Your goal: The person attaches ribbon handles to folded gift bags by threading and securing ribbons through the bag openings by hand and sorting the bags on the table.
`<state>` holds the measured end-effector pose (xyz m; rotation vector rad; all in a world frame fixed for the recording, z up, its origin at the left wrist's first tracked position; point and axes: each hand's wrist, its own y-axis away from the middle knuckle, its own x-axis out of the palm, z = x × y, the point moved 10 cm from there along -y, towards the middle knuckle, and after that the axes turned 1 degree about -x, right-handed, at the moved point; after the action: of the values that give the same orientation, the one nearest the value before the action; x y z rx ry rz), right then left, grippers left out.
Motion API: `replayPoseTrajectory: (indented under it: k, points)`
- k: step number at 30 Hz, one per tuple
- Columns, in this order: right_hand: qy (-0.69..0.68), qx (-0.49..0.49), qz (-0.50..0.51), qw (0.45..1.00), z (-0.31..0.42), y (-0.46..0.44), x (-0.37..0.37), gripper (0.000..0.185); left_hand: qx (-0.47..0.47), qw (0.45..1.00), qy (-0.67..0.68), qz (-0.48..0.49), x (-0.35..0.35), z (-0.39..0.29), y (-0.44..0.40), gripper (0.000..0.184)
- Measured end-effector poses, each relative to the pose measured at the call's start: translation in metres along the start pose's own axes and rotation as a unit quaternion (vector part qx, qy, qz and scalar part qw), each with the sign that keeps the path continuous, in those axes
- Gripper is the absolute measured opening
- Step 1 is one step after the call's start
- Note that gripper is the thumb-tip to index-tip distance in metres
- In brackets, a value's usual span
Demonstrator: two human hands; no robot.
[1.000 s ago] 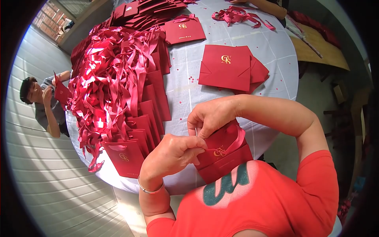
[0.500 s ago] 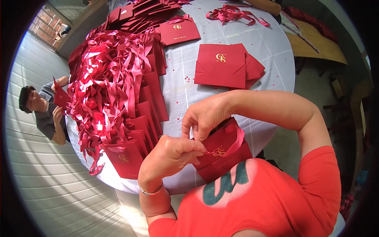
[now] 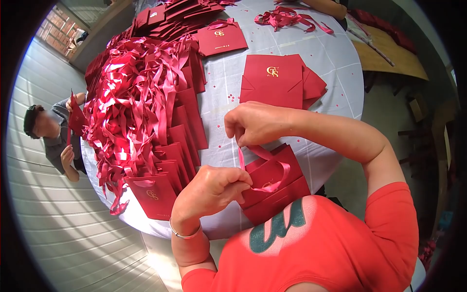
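Observation:
A red paper bag (image 3: 279, 197) with a gold logo lies at the table's near edge, against the red shirt. My left hand (image 3: 211, 190), with a bracelet on its wrist, pinches a pink ribbon (image 3: 275, 186) at the bag's left side. Above the bag, my right hand (image 3: 255, 121) has its fingers closed on another stretch of ribbon, which runs down toward the left hand. The ribbon loops over the bag's front. Part of the bag's left edge is hidden behind my left hand.
Many bags with heaped pink ribbons (image 3: 131, 97) fill the table's left side. Flat red bags (image 3: 272, 85) lie beyond my right hand, another bag (image 3: 221, 39) farther back. Loose ribbons (image 3: 287, 18) lie at the far right. A co-worker (image 3: 53, 129) holds a bag at left.
My right hand has moved up and away from my left hand, drawing a length of ribbon upward. My left hand stays nearly in place. The co-worker's hands have shifted.

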<state>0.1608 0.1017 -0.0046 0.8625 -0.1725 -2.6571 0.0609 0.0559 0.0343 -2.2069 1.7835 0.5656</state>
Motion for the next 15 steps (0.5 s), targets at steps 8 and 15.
replayPoseTrajectory:
  k: [8,15]
  points:
    - [0.021,-0.031,-0.224,0.974,-0.025,0.08,-0.04,0.02,-0.098,0.995,-0.013,0.008,0.001,0.023,-0.005,0.011]
    - [-0.003,-0.064,-0.212,0.975,-0.038,0.126,-0.007,0.021,-0.026,0.985,-0.156,-0.068,0.005,0.026,-0.017,0.017]
